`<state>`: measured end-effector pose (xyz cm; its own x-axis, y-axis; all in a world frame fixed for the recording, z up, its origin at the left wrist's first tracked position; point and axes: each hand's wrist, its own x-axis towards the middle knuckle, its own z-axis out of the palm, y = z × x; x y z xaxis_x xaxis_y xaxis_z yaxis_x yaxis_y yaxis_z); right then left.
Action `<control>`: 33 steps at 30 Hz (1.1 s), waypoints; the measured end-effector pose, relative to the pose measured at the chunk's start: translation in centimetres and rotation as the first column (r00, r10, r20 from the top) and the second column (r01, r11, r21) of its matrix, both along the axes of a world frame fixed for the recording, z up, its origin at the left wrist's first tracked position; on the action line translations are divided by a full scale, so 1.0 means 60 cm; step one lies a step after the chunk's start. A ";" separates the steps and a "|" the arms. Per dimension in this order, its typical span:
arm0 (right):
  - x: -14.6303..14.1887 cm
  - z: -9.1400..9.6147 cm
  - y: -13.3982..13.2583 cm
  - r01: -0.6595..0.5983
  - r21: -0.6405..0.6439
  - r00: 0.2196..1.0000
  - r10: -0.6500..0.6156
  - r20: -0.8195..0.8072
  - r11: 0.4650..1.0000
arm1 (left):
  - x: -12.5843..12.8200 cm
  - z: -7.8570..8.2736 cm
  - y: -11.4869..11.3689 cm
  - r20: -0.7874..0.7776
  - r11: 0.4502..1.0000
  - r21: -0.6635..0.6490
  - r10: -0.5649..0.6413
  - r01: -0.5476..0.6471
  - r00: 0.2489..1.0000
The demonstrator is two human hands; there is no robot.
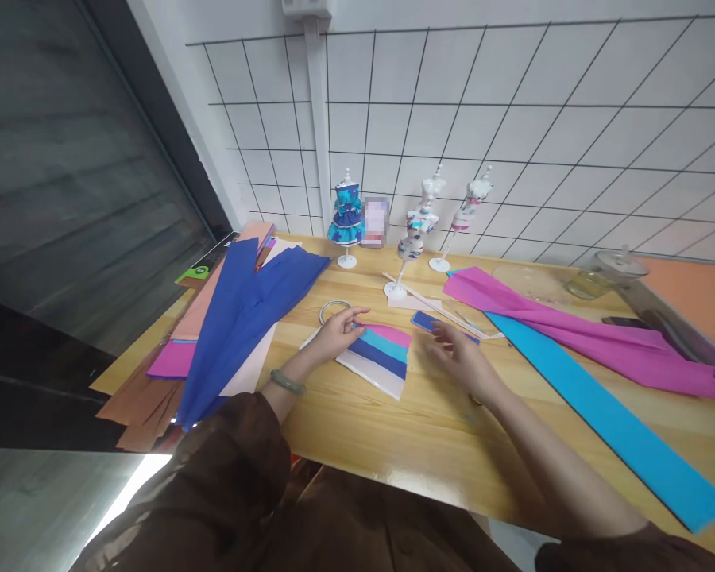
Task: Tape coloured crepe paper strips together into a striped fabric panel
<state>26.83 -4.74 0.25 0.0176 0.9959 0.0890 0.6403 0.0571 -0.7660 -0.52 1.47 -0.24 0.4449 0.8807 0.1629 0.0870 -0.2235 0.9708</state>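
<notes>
A small stack of striped paper sheets (379, 356) in pink, light blue, dark blue and white lies on the wooden table (429, 445). My left hand (338, 330) rests on its left edge, fingers stretched out and flat, a green bangle on the wrist. My right hand (461, 357) hovers just right of the stack with fingers spread, holding nothing. Beyond its fingertips lies a small dark blue strip (434, 323). A roll of clear tape (334, 310) sits just behind my left hand.
Long dark blue crepe paper (247, 318) over pink and brown sheets covers the table's left. Magenta (577, 330) and light blue (613, 421) strips stretch to the right. Three small mannequins, one in a blue dress (345, 214), stand by the wire grid wall. A glass jar (601, 274) stands far right.
</notes>
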 end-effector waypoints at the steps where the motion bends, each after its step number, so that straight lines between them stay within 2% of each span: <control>1: -0.013 -0.006 -0.003 -0.007 -0.022 0.997 0.006 -0.071 1.000 | 0.003 0.008 -0.003 0.009 1.000 0.025 -0.003 0.003 1.000; 5: -0.051 -0.015 -0.008 -0.089 -0.094 0.941 0.053 -0.334 0.992 | 0.012 0.044 -0.022 0.070 0.997 0.064 -0.057 0.052 0.996; 9: -0.071 -0.006 -0.016 -0.199 -0.147 0.868 0.105 -0.485 0.969 | 0.011 0.068 -0.037 0.122 0.996 0.052 -0.081 0.075 0.989; 12: -0.077 -0.001 -0.023 -0.228 -0.163 0.842 0.110 -0.528 0.960 | 0.009 0.067 -0.036 0.161 0.997 0.033 -0.073 0.069 0.984; 15: -0.070 0.005 -0.020 -0.179 -0.150 0.850 0.077 -0.521 0.972 | 0.015 0.048 -0.026 0.192 0.999 -0.007 -0.036 0.038 0.981; 19: -0.052 0.009 0.004 -0.084 -0.113 0.898 0.026 -0.439 0.990 | 0.038 0.007 -0.005 0.101 0.994 -0.086 0.078 -0.069 0.992; 22: -0.038 -0.001 0.025 -0.014 -0.087 0.951 -0.013 -0.309 0.996 | 0.055 -0.019 0.003 -0.008 0.983 -0.150 0.108 -0.108 0.994; 25: -0.028 -0.018 0.039 0.074 -0.048 0.990 -0.079 -0.120 0.996 | 0.061 -0.034 0.002 -0.065 0.977 -0.185 0.099 -0.109 0.993; 28: -0.024 -0.030 0.046 0.131 0.007 0.990 -0.131 0.058 0.991 | 0.053 -0.038 -0.002 -0.100 0.975 -0.195 0.086 -0.105 0.991; 30: -0.023 -0.030 0.048 0.128 0.046 0.981 -0.133 0.142 0.991 | 0.042 -0.033 -0.006 -0.191 0.985 -0.095 0.123 -0.143 0.974; 33: -0.025 -0.018 0.042 0.086 0.122 0.968 -0.112 0.225 0.989 | 0.025 -0.018 -0.010 -0.343 0.958 0.221 0.251 -0.182 0.905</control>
<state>25.33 -2.25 -0.82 0.0819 0.9740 0.2114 0.8058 0.0601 -0.5891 0.99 0.87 -1.34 0.3051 0.9330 0.1908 0.4926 -0.3260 0.8069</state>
